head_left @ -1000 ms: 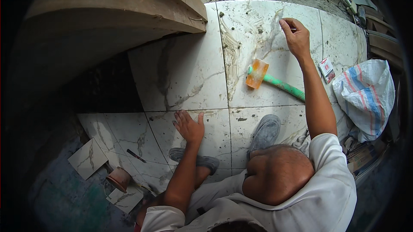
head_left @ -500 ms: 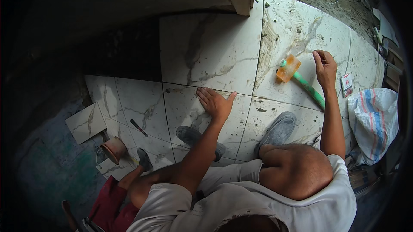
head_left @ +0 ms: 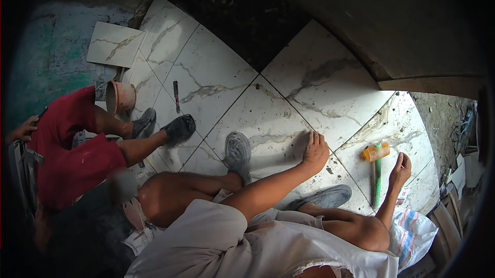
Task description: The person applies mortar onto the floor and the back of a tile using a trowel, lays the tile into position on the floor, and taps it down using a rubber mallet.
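My left hand (head_left: 315,150) is lowered to a white marbled floor tile (head_left: 268,110), beside the joint between tiles. Its fingers are bent down and drawn together; whatever they may hold is hidden. My right hand (head_left: 399,171) is raised at the right, thumb and fingers closed, and I cannot make out anything in them. Between my hands lies a mallet (head_left: 378,175) with an orange head and a green handle. It rests on the tiles, just left of my right hand, and neither hand touches it.
A co-worker in red shorts (head_left: 77,149) sits at the left, beside a bucket (head_left: 121,97). A dark narrow tool (head_left: 176,96) and a loose tile (head_left: 114,44) lie nearby. A dark untiled gap (head_left: 247,20) is at the far side. A striped sack (head_left: 412,237) lies lower right.
The view has swung left, bringing the co-worker into fuller sight. My left hand has gone from flat with spread fingers to fingers bent and drawn together, at the tile joint.
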Tool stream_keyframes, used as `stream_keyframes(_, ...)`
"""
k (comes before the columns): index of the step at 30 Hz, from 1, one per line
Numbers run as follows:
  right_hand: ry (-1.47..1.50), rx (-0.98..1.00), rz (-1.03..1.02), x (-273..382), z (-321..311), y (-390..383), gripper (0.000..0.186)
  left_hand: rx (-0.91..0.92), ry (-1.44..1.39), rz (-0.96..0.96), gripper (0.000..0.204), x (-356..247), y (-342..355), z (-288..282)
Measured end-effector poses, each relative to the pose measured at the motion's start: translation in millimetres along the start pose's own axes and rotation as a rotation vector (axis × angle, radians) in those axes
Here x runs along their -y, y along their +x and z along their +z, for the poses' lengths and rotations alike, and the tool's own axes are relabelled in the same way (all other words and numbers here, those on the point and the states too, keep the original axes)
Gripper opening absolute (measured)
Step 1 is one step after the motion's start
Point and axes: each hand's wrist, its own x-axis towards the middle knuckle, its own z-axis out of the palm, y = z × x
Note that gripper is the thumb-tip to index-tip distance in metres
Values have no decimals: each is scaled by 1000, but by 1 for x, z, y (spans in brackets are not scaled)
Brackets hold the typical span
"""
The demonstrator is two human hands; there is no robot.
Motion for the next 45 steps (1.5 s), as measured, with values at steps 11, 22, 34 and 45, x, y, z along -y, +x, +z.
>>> stream_keyframes(11,-433,302,94,-19,-27,-76,52,2,-218,413,28,5,-3,8)
stream_keyframes(22,-430,536,153,-50,-14,-86,29,-151,-318,741,41,57,-4,30)
stream_keyframes(34,-209,438,257,-13,-6,-108,40,45,-110,702,81,10,12,12)
stream_keyframes(45,-105,297,256,-13,-3,-124,40,-16,34,665,80,-45,112,-19)
